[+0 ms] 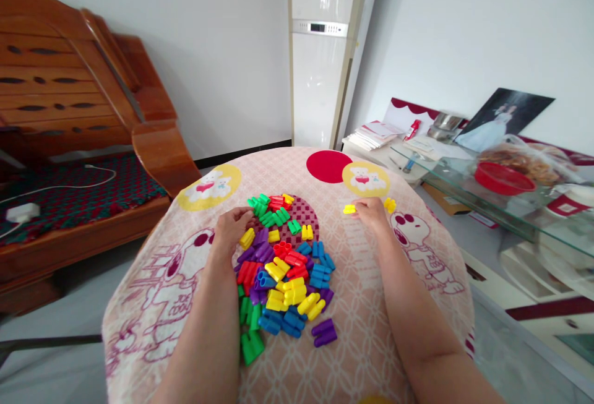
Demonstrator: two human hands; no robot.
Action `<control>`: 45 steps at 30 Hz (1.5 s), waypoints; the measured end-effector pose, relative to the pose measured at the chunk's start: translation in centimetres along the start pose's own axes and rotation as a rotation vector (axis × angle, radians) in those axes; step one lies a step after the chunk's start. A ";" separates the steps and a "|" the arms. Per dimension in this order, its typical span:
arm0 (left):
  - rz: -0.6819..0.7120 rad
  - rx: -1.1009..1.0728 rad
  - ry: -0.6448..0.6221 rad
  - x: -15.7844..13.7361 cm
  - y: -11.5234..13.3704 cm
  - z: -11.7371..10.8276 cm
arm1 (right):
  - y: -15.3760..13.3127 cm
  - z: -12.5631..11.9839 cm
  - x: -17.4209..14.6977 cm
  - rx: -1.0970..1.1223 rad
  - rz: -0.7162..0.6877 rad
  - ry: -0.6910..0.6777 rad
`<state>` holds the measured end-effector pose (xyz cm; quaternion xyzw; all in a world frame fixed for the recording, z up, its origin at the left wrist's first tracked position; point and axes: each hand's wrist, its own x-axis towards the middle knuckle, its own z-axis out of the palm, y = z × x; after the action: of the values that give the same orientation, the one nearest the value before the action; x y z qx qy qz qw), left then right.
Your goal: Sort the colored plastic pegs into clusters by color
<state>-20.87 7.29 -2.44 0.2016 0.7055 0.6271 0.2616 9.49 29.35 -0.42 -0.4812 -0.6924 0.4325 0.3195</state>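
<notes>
A yellow plastic building block (349, 209) sticks out from the closed fingers of my right hand (370, 211), on the right side of the table. Another yellow block (390, 205) lies just behind that hand. My left hand (233, 226) is at the pile's left edge, its fingers loosely bent and a little apart, with no block visibly held. Close to its fingertips are green blocks (275, 217) and a yellow block (247, 239). Nearer to me the pile mixes purple blocks (262, 252), red blocks (296, 264), blue blocks (320, 276) and yellow blocks (294, 292).
A patterned pink cloth covers the round table (357, 330). Left of it stands a wooden bench (158, 144). On the right, a glass-topped stand (464, 190) carries a red bowl (503, 178), papers and a photo. A tall white cabinet unit (318, 82) stands behind.
</notes>
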 end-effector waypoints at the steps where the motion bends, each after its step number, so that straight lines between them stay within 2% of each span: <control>1: 0.002 0.006 0.003 0.0 0.0 0.0 | 0.0 0.1 -0.1 0.040 0.011 -0.012; 5: -0.009 0.022 0.006 0.0 0.1 0.0 | -0.5 0.5 -0.3 0.140 0.013 -0.033; 8: -0.017 0.011 0.005 -0.2 0.3 0.1 | -0.9 0.1 -0.1 0.180 0.001 0.044; 11: -0.027 -0.012 0.008 -0.5 0.7 0.2 | -0.8 -1.5 0.6 0.200 -0.044 0.229; 15: -0.028 -0.022 0.003 -0.8 1.1 0.3 | 0.3 -5.0 1.5 0.153 -0.113 0.571; 18: -0.019 0.000 0.009 -0.9 1.1 0.3 | 1.4 -7.3 1.5 -0.019 -0.145 0.751; 21: -0.019 -0.001 0.020 -0.9 1.1 0.3 | 2.2 -8.5 1.1 -0.266 -0.128 0.840; 26: -0.026 -0.003 0.017 -0.8 0.9 0.3 | 2.9 -8.6 0.7 -0.535 0.004 0.801; 38: -0.003 0.030 0.015 -0.4 0.3 0.1 | 2.9 -8.0 0.8 -0.719 0.042 0.624; 42: 0.002 0.043 0.010 -0.5 0.5 0.0 | 2.3 -7.8 0.6 -0.725 0.020 0.712; 45: 0.034 0.136 0.030 -0.6 0.8 -0.4 | 1.2 -7.2 0.5 -0.663 -0.127 0.801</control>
<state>-20.70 6.69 -1.59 0.2214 0.7467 0.5851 0.2262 15.96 32.08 1.49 -0.6412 -0.6435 -0.0482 0.4153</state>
